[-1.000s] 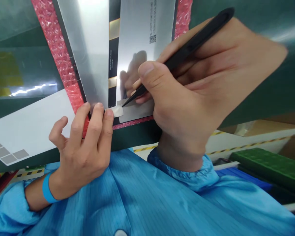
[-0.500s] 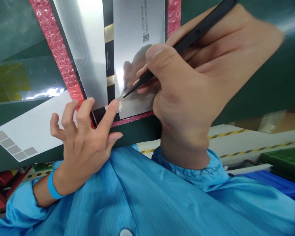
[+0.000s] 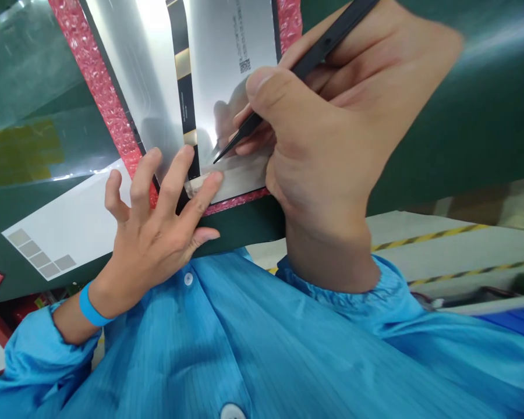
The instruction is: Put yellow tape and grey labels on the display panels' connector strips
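Observation:
A shiny silver panel (image 3: 220, 64) with a black-and-gold strip (image 3: 184, 87) down its middle lies on pink bubble wrap (image 3: 100, 87). My right hand (image 3: 344, 116) grips black tweezers (image 3: 297, 70); their tip hovers just above the panel's near edge. My left hand (image 3: 157, 227) rests on the panel's near corner, fingers spread, index fingertip pressing a small pale tape piece (image 3: 201, 185) across the strip's lower end. The tweezer tip stands a little above and right of that fingertip.
A white sheet with several grey squares (image 3: 65, 233) lies left on the dark green table (image 3: 475, 134). A clear film with yellowish patches (image 3: 21, 151) sits far left. My blue sleeves and coat fill the foreground; yellow-striped floor shows at right.
My left hand's fingers have slid onto the panel's corner, now pressing the tape flat. The tweezer tip has lifted off the tape and moved slightly up. The view shifted.

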Demonstrator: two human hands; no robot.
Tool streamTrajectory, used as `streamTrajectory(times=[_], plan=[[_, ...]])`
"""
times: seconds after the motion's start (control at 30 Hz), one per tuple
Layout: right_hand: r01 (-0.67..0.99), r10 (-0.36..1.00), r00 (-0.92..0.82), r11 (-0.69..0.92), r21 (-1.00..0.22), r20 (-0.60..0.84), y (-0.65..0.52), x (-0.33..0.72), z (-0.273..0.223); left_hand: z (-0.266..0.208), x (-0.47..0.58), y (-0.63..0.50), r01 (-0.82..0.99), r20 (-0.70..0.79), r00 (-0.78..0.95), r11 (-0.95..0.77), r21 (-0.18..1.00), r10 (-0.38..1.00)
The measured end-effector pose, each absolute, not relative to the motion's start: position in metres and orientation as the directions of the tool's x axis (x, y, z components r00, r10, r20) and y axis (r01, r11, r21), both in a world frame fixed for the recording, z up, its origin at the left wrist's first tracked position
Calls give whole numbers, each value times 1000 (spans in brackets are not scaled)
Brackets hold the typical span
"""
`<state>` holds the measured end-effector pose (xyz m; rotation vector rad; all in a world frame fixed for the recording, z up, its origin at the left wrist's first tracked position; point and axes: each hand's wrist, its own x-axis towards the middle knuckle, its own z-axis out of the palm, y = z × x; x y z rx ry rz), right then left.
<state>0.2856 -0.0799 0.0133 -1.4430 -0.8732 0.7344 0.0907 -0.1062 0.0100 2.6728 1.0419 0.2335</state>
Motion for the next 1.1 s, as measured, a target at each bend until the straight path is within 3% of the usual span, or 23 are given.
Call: streamTrajectory(times=[0.43,0.77,0.83,0.93,1.1], plan=[[44,853,515,70,-997,83,-79,289,7,19,86,-98,632,38,741,-715,299,671],[-58,835,550,50,-997,10,-79,287,0,24,69,-105,751,2,621,-597,281,783],[-115,828,558,19,-993,-49,-79,286,-1,29,66,-106,785,10,554,-526,327,832],[-191,807,575,-27,-981,-134,-79,282,0,37,74,-100,802,-9,385,-330,498,923],[-246,793,587,-18,-969,-164,-78,279,-3,43,99,-68,697,-280,105,130,705,954]])
